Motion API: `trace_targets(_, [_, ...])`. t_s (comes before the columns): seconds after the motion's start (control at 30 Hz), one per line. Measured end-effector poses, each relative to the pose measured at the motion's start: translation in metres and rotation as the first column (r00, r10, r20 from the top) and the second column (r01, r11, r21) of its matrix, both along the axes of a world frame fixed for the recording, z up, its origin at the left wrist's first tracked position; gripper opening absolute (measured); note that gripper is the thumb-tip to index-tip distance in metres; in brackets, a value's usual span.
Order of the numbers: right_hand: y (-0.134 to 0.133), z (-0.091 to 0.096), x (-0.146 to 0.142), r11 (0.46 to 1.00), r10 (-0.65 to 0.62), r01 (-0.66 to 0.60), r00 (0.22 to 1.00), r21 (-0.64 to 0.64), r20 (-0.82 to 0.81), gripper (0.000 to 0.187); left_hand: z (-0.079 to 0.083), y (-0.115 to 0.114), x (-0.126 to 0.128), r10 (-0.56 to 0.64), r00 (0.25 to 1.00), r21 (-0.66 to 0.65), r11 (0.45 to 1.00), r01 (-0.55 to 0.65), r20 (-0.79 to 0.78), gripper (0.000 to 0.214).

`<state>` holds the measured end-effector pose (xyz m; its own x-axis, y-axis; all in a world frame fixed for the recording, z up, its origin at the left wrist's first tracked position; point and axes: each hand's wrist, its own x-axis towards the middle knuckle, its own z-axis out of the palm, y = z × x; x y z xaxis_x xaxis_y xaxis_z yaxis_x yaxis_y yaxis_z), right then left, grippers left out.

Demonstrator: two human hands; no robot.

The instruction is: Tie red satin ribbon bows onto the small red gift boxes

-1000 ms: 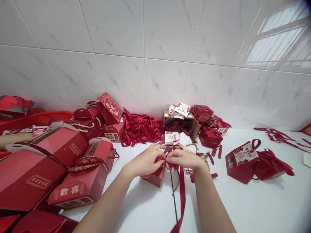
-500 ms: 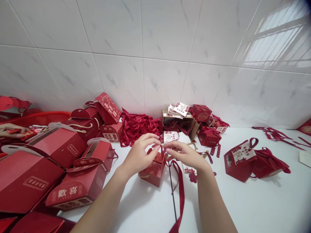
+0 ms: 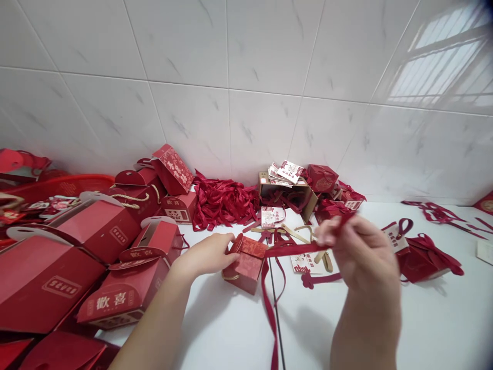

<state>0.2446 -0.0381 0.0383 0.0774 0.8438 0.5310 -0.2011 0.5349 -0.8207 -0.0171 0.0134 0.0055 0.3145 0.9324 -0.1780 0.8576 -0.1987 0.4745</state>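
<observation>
A small red gift box [image 3: 248, 264] stands on the white table in front of me. My left hand [image 3: 210, 254] grips it at its left side, thumb toward me and fingers behind the upper edge. From the box a dark red ribbon [image 3: 295, 250] stretches sideways to my right hand [image 3: 360, 246], which is closed on its end and slightly blurred. Another length of ribbon hangs from the box toward the table's near edge. Between my hands lie a printed white card [image 3: 304, 263] and a red flower-ended strip [image 3: 323, 279].
Several larger red boxes [image 3: 57, 282] crowd the left. A heap of red ribbons [image 3: 225, 200] lies by the tiled wall, beside an open carton [image 3: 310, 203] topped with cards. Finished-looking red boxes [image 3: 429, 259] sit at right. Another person's hand [image 3: 10, 203] shows at the far left edge.
My right hand has moved right and toward me, drawing the ribbon taut from the box. My left hand has dropped from the box's top to its left side.
</observation>
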Motion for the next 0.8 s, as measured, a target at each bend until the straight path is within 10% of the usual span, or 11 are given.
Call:
trace_targets(0.17, [-0.021, 0.007, 0.024, 0.986, -0.075, 0.087, 0.993, 0.145, -0.088, 0.016, -0.005, 0.008, -0.002, -0.004, 0.996, 0.001, 1.0, 0.004, 0.084, 0.03])
trace_targets(0.37, [0.021, -0.007, 0.001, 0.972, 0.054, -0.016, 0.986, -0.233, 0.158, 0.017, -0.004, 0.011, -0.002, -0.001, 0.99, -0.006, 1.0, 0.002, 0.141, 0.032])
trace_targets(0.6, [0.063, -0.049, -0.063, 0.931, 0.253, -0.008, 0.735, -0.366, 0.629, 0.026, 0.001, 0.008, 0.004, -0.029, 0.987, -0.066, 0.997, 0.04, 0.159, 0.039])
trace_targets(0.8, [0.069, -0.068, -0.077, 0.937, 0.249, 0.031, 0.638, -0.348, 0.728, 0.022, -0.003, 0.009, 0.002, -0.048, 0.983, -0.062, 0.996, 0.06, 0.18, 0.034])
